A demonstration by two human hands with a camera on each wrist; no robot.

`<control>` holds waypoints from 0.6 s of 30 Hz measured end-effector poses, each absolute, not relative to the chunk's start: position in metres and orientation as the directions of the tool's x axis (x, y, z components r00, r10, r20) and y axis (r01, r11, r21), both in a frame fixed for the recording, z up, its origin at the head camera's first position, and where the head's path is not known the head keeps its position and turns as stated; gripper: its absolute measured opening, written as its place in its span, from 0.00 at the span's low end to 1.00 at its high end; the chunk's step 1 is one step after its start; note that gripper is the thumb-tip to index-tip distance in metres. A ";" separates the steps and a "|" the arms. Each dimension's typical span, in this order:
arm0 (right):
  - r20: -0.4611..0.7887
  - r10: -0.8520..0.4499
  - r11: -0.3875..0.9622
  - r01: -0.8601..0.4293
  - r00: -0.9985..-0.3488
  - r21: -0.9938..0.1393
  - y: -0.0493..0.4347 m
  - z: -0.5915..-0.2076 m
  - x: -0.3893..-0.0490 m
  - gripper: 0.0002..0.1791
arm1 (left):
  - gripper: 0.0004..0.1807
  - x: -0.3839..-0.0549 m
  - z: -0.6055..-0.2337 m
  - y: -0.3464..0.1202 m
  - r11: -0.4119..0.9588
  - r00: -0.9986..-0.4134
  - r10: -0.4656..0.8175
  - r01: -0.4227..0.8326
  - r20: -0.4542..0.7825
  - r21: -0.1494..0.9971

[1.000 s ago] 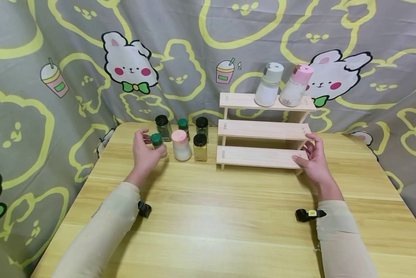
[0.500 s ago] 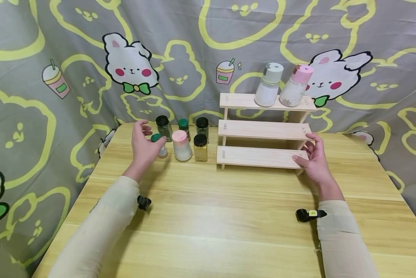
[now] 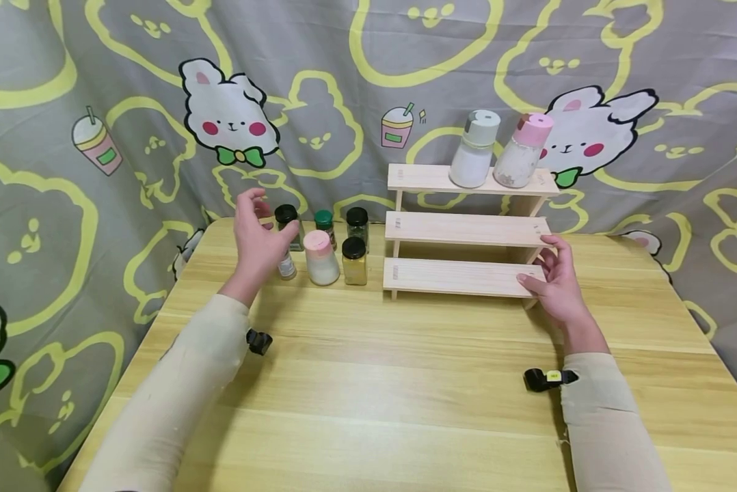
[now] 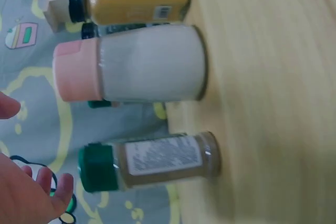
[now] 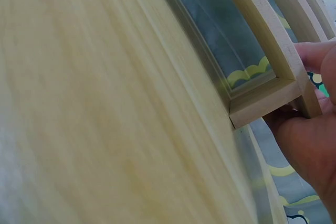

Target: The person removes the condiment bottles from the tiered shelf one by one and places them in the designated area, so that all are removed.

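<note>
My left hand [image 3: 260, 242] hovers above a green-capped spice jar [image 4: 157, 162], fingers spread and apart from the cap in the left wrist view. In the head view the hand hides that jar's cap. A pink-capped shaker [image 3: 322, 260] of white powder stands beside the jar, then a black-capped jar of yellow powder [image 3: 355, 263]. My right hand [image 3: 559, 283] grips the right end of a three-tier wooden rack [image 3: 461, 277], thumb on the lowest shelf. In the right wrist view its fingers reach round the rack's side.
Behind the front jars stand a black-capped jar [image 3: 286, 219], a green-capped jar [image 3: 324, 222] and another black-capped jar [image 3: 357, 225]. The rack's top shelf bears a white-capped shaker [image 3: 474, 150] and a pink-capped shaker [image 3: 524, 152]. A patterned curtain [image 3: 319, 41] hangs behind the table [image 3: 381, 383].
My left hand has let go of the green-capped spice jar and risen away from it. The jar stays on the table. My right hand keeps its hold on the rack.
</note>
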State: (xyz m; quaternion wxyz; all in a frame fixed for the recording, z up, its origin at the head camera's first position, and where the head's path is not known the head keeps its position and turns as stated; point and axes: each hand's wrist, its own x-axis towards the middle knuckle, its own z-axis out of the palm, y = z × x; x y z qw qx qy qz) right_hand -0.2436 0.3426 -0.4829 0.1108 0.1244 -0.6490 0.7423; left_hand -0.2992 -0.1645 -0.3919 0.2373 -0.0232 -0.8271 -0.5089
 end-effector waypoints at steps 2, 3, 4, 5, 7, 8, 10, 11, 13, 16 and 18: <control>0.326 0.001 -0.132 -0.323 -0.945 -0.937 0.343 -0.483 -0.243 0.47 | 0.39 -0.302 -0.388 -0.160 0.476 -0.883 -0.196 0.294 0.426 0.829; 0.324 0.000 -0.136 -0.321 -0.946 -0.937 0.343 -0.483 -0.243 0.47 | 0.39 -0.303 -0.386 -0.158 0.473 -0.883 -0.192 0.298 0.428 0.829; 0.323 -0.001 -0.138 -0.320 -0.946 -0.937 0.343 -0.483 -0.243 0.47 | 0.39 -0.304 -0.385 -0.155 0.471 -0.884 -0.187 0.302 0.428 0.829; 0.321 -0.001 -0.142 -0.318 -0.947 -0.938 0.343 -0.483 -0.243 0.47 | 0.39 -0.305 -0.383 -0.153 0.472 -0.886 -0.183 0.301 0.427 0.828; 0.318 0.000 -0.152 -0.314 -0.948 -0.937 0.343 -0.483 -0.243 0.48 | 0.38 -0.308 -0.380 -0.147 0.463 -0.889 -0.178 0.303 0.423 0.833; 0.317 0.001 -0.156 -0.313 -0.948 -0.937 0.343 -0.483 -0.243 0.48 | 0.38 -0.309 -0.379 -0.144 0.458 -0.890 -0.175 0.304 0.420 0.835; 0.315 0.003 -0.160 -0.311 -0.949 -0.937 0.343 -0.483 -0.243 0.48 | 0.38 -0.311 -0.377 -0.139 0.450 -0.894 -0.166 0.307 0.416 0.839; 0.314 0.004 -0.161 -0.311 -0.949 -0.937 0.343 -0.483 -0.243 0.48 | 0.38 -0.312 -0.376 -0.137 0.445 -0.894 -0.163 0.310 0.417 0.840; 0.313 0.004 -0.155 -0.310 -0.950 -0.938 0.344 -0.484 -0.244 0.48 | 0.38 -0.314 -0.374 -0.132 0.436 -0.891 -0.152 0.328 0.427 0.838; 0.311 0.006 -0.135 -0.309 -0.950 -0.942 0.344 -0.483 -0.244 0.48 | 0.38 -0.316 -0.370 -0.124 0.432 -0.885 -0.135 0.352 0.445 0.831; 0.310 0.007 -0.126 -0.309 -0.951 -0.943 0.344 -0.483 -0.244 0.48 | 0.39 -0.317 -0.367 -0.118 0.432 -0.883 -0.125 0.362 0.452 0.826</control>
